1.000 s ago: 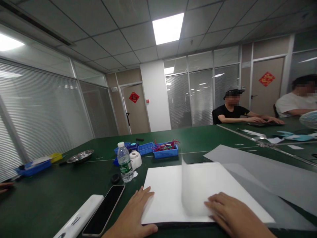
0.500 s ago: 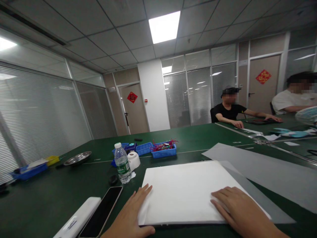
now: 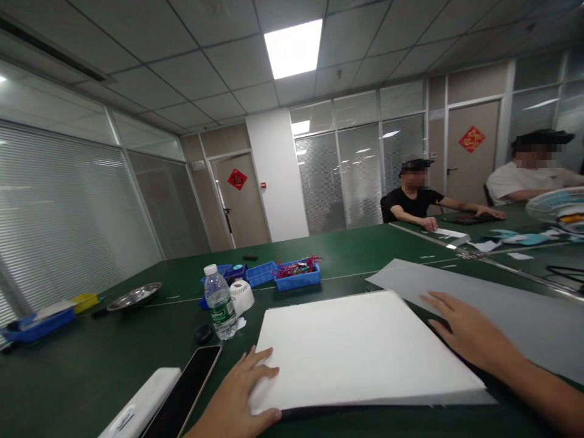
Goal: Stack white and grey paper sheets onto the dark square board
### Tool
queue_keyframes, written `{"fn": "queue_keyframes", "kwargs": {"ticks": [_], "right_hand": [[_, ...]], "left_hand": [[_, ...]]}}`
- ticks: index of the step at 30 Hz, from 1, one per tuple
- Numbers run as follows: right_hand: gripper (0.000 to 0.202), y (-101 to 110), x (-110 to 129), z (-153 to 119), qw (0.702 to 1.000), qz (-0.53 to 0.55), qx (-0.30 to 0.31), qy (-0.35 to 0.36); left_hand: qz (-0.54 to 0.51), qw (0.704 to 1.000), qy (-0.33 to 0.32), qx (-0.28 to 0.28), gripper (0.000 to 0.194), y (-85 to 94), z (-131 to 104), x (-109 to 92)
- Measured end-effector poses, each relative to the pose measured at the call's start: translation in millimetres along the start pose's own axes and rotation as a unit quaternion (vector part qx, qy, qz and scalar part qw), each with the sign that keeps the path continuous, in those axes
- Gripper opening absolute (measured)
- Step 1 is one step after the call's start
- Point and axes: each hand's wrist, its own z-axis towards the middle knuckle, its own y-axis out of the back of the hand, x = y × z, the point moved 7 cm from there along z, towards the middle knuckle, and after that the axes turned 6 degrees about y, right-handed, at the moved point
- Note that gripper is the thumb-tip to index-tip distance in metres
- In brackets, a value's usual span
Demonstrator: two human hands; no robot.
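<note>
A stack of white paper [image 3: 356, 350] lies flat on the green table. My left hand [image 3: 246, 389] rests on its left edge, fingers spread, with the thumb at the near left corner. To the right of the stack, my right hand [image 3: 474, 331] is open, its fingertips over a large translucent grey sheet [image 3: 515, 316]. Nothing shows between the fingers of either hand. Part of a greyish sheet shows along the near right edge of the white paper.
Left of the paper are a phone [image 3: 187, 389], a white case [image 3: 143, 404], a black cap [image 3: 203, 333] and a water bottle [image 3: 221, 304]. Beyond stand blue trays [image 3: 297, 281] and a metal dish [image 3: 135, 297]. Two people sit at the far right, near a fan [image 3: 559, 210].
My right hand has moved off the white paper to the right, over the translucent sheet. My left hand stays at the paper's left edge, its fingers more spread. The view has shifted slightly.
</note>
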Motion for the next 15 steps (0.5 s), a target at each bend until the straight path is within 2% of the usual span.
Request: {"fn": "queue_keyframes", "kwargs": {"ticks": [2, 3, 6, 8, 10, 12, 15], "right_hand": [[0.064, 4.0, -47.9, -0.5, 0.998, -0.019, 0.001, -0.06], [0.062, 6.2, -64.3, -2.5, 0.997, -0.024, 0.004, -0.08], [0.053, 13.1, -84.0, -10.0, 0.993, -0.03, 0.012, -0.112], [0.053, 20.4, -78.6, -12.9, 0.991, -0.042, 0.002, -0.124], [0.057, 30.2, -63.5, -12.7, 0.99, -0.06, -0.022, -0.129], [0.057, 38.5, -39.7, -9.5, 0.99, -0.07, -0.049, -0.108], [0.048, 39.8, 9.5, -5.4, 0.996, -0.048, -0.073, -0.036]], "left_hand": [[-0.005, 1.0, 0.01, -0.006, 0.063, 2.6, -1.5, -0.8], [-0.006, 1.0, 0.016, -0.009, 0.064, 3.6, -2.3, -0.8], [-0.008, 0.999, 0.028, -0.014, 0.067, 4.8, -3.5, 0.1], [-0.004, 1.0, 0.025, -0.013, 0.07, 3.7, -3.7, 0.6], [0.0, 1.0, 0.024, -0.012, 0.072, 2.6, -3.8, 1.3], [0.004, 1.0, 0.025, -0.011, 0.072, 2.5, -4.3, 1.7], [0.01, 1.0, 0.025, -0.015, 0.07, 3.9, -5.1, 1.9]]}}
